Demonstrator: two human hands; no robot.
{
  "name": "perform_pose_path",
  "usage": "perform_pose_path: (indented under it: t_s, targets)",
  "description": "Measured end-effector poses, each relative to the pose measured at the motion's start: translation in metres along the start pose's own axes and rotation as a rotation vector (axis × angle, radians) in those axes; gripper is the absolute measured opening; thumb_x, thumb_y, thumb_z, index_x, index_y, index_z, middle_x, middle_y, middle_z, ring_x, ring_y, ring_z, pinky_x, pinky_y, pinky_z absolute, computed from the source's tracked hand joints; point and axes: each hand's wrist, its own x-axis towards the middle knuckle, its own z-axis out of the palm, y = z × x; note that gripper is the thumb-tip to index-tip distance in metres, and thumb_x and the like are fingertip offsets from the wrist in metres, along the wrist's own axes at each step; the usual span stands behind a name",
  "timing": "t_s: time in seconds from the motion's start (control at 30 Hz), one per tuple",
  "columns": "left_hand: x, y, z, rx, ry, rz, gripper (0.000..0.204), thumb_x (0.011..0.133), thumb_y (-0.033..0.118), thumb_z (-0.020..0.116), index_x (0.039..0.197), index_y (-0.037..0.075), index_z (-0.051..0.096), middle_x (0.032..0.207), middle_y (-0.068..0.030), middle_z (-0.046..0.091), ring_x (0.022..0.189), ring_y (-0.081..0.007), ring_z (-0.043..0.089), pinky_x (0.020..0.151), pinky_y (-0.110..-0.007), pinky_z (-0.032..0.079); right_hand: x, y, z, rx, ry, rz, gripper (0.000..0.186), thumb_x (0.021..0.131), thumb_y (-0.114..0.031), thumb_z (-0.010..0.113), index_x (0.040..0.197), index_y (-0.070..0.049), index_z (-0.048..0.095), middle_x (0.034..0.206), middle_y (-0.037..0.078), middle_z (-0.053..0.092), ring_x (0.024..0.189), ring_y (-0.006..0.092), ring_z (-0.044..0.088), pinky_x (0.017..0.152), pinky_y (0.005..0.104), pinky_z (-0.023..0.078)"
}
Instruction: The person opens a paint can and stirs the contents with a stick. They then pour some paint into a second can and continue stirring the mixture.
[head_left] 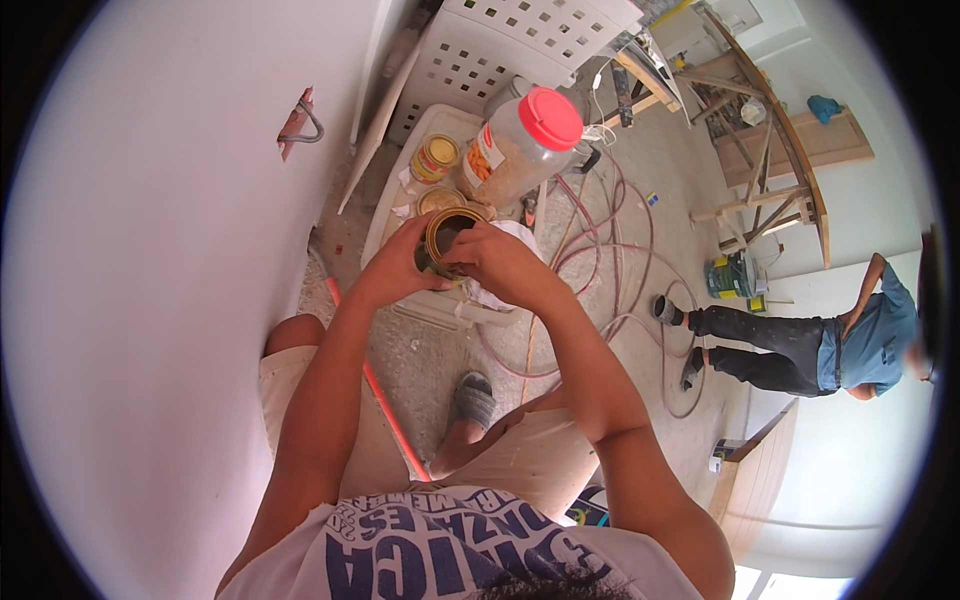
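An opened metal can (437, 232) with a golden rim stands at the near part of a pale plastic tray-like stand (405, 312). My left hand (398, 264) is wrapped round the can's left side. Over its opening, my right hand (500, 262) has its fingers bent together inside the rim; whatever they hold is hidden. Beyond them stand a smaller yellow can (436, 157) and a large clear jar (512, 155) with a red lid (551, 118). White crumpled paper or cloth (515, 236) lies beside my right hand.
A reddish hose (620, 240) coils over the concrete floor to the right. A person (800, 340) in a blue shirt stands farther right, near buckets (730, 276) and a wooden trestle (765, 160). A white wall (170, 300) with a socket hole runs along my left.
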Motion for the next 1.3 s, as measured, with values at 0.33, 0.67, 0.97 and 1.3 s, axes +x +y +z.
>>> perform_pose_path:
  t_s: [0.33, 0.67, 0.97, 1.3]
  targets:
    - [0.000, 0.001, 0.003, 0.061, 0.013, -0.019, 0.116, 0.064, 0.019, 0.098, 0.160, 0.006, 0.034, 0.156, -0.0169, 0.046, 0.148, -0.0332, 0.044, 0.123, -0.041, 0.037, -0.024, 0.019, -0.022, 0.136, -0.006, 0.171, 0.021, 0.085, -0.002, 0.072, 0.106, -0.003, 0.077, 0.098, 0.015, 0.071, 0.099, 0.0376, 0.067, 0.091, 0.0462, 0.053]
    - [0.001, 0.014, 0.010, -0.026, 0.038, 0.030, 0.117, 0.061, 0.013, 0.099, 0.159, 0.005, 0.035, 0.149, -0.0162, 0.056, 0.141, -0.0322, 0.053, 0.117, -0.042, 0.043, -0.035, 0.042, -0.017, 0.237, 0.057, 0.216, 0.023, 0.092, -0.004, 0.068, 0.114, -0.001, 0.072, 0.102, 0.018, 0.072, 0.099, 0.0344, 0.069, 0.091, 0.0426, 0.054]
    - [0.002, 0.016, 0.018, 0.059, 0.110, 0.093, 0.112, 0.060, 0.017, 0.099, 0.155, 0.006, 0.041, 0.146, -0.0174, 0.058, 0.137, -0.0350, 0.056, 0.115, -0.043, 0.046, -0.032, 0.050, -0.027, 0.229, 0.349, 0.494, 0.019, 0.098, -0.010, 0.065, 0.113, 0.001, 0.070, 0.101, 0.020, 0.074, 0.094, 0.0327, 0.072, 0.085, 0.0406, 0.054]
    - [0.002, 0.028, 0.022, 0.157, 0.132, 0.085, 0.108, 0.059, 0.020, 0.100, 0.151, 0.006, 0.044, 0.143, -0.0174, 0.060, 0.132, -0.0370, 0.059, 0.110, -0.045, 0.049, -0.014, 0.049, -0.012, 0.330, 0.457, 0.481, 0.022, 0.096, -0.006, 0.066, 0.116, 0.002, 0.070, 0.102, 0.022, 0.075, 0.095, 0.0363, 0.073, 0.085, 0.0402, 0.056]
